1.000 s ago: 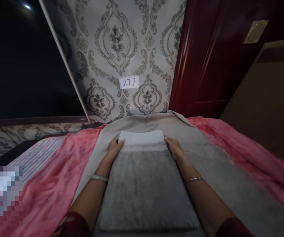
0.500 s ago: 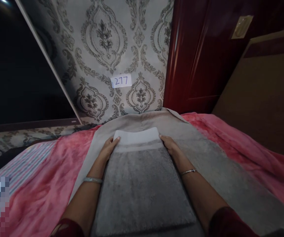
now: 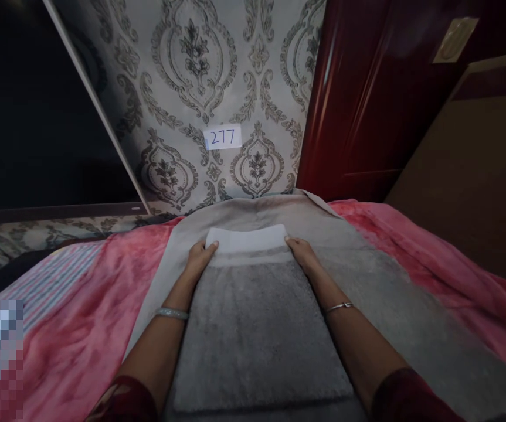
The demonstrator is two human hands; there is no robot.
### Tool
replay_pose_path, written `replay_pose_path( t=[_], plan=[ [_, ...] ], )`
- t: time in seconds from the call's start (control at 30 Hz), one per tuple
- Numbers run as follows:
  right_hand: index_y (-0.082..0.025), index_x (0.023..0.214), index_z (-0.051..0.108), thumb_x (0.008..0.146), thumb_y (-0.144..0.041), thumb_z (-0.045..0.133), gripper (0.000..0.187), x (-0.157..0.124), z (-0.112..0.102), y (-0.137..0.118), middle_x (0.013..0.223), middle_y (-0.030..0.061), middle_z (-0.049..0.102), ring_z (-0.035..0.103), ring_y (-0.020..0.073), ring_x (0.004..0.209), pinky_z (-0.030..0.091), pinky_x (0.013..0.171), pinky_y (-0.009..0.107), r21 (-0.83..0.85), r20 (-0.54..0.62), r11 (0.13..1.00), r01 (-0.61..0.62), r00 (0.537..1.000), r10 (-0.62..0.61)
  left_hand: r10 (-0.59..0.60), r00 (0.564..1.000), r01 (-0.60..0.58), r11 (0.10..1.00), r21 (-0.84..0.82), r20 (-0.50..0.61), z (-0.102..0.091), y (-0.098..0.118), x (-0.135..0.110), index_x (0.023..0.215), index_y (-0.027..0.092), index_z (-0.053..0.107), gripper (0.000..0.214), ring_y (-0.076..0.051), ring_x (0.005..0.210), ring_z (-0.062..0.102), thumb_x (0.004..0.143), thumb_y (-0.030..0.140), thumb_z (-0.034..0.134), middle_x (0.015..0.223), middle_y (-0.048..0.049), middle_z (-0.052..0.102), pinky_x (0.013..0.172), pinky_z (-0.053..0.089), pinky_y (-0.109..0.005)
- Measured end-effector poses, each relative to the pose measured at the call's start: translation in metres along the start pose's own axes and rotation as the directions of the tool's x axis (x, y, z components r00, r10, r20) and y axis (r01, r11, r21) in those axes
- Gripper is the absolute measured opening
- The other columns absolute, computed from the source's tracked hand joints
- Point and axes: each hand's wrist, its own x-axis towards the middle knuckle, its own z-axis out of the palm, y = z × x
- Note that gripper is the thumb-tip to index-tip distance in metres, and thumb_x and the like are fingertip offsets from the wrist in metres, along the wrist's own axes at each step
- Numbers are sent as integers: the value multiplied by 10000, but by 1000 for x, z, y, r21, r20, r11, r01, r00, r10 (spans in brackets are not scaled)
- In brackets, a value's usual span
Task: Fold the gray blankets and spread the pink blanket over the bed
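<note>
A grey, plush-looking towel (image 3: pixel 261 328) with a white band (image 3: pixel 246 239) at its far end lies flat in front of me. At the left corner of that band, my left hand (image 3: pixel 200 258) pinches the edge, thumb on top. My right hand (image 3: pixel 303 253) grips the opposite corner the same way. The fingers under the cloth are hidden. Beneath the towel spreads a larger grey cloth (image 3: pixel 380 287), which reaches back to the wall.
Pink blankets (image 3: pixel 90 293) (image 3: pixel 393 228) show on both sides, with a striped cloth (image 3: pixel 54 281) at the left. A dark screen (image 3: pixel 37 117) stands at the left. Behind are a patterned wall with a "277" label (image 3: pixel 223 137), a dark red door (image 3: pixel 345 105) and a brown board (image 3: pixel 476 164).
The view has shifted slightly, so the wall and label sit a little further right and higher. Both hands keep their hold on the towel's corners.
</note>
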Motion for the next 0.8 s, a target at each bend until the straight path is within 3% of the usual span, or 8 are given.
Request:
replay_pose_path(
  t=[0.13,0.4,0.47,0.57,0.63,0.7,0.77,0.8],
  plan=[
    [-161,755,711,751,-499,586,360,1,0,-2,661,20,660,612,218,733,459,657,281,-61,3,997,42,999,-42,22,999,-21,1000,-13,37,0,0,-1,870,122,757,529,-250,756,657,663,593,638,763,-65,731,638,479,-290],
    [-165,754,719,754,-412,584,281,3,-3,-1,698,27,687,626,221,730,477,711,301,-164,13,984,65,998,-64,37,997,-26,986,166,-66,0,-1,2,723,182,718,246,-277,778,671,683,422,688,646,-33,685,725,510,-330],
    [-150,798,737,782,-416,572,314,3,-5,0,750,47,716,652,237,772,500,752,323,-167,26,983,70,997,-67,50,996,-34,978,208,-73,-2,3,2,790,161,733,262,-292,827,687,729,405,661,740,-67,722,783,527,-359],
    [-152,1021,756,859,-424,520,394,1,-8,-1,1007,80,762,677,254,983,510,891,346,-155,25,983,96,995,-93,117,986,-80,956,283,-115,-5,12,-2,1105,114,716,414,-328,1083,665,795,370,619,1112,-153,734,973,503,-417],
    [-171,1222,705,867,-438,553,469,-1,-9,-2,1205,90,726,651,263,1122,488,984,368,-153,17,983,106,994,-105,266,963,-229,882,413,-34,-3,18,-7,1327,117,616,551,-326,1307,550,839,374,602,1388,-174,616,1119,412,-435],
    [-186,1395,600,822,-414,648,618,-5,-7,-5,1324,98,671,623,278,1199,464,1047,390,-190,25,975,119,993,-116,371,908,-414,725,551,193,4,22,-14,1457,157,514,623,-318,1461,387,899,430,562,1554,-149,469,1204,305,-465],
    [-190,1498,495,788,-327,694,749,-9,-5,-8,1381,101,635,602,278,1246,440,1091,391,-244,53,959,142,990,-133,313,859,-510,588,627,405,15,21,-21,1516,216,452,630,-327,1528,258,955,499,489,1627,-112,368,1226,237,-530],
    [-189,1522,463,788,-284,687,773,-10,-3,-9,1399,100,622,589,270,1269,427,1110,384,-264,67,952,154,988,-142,256,851,-518,551,654,459,19,20,-24,1532,243,432,627,-333,1540,220,973,525,452,1644,-99,334,1223,222,-559]
  ],
)
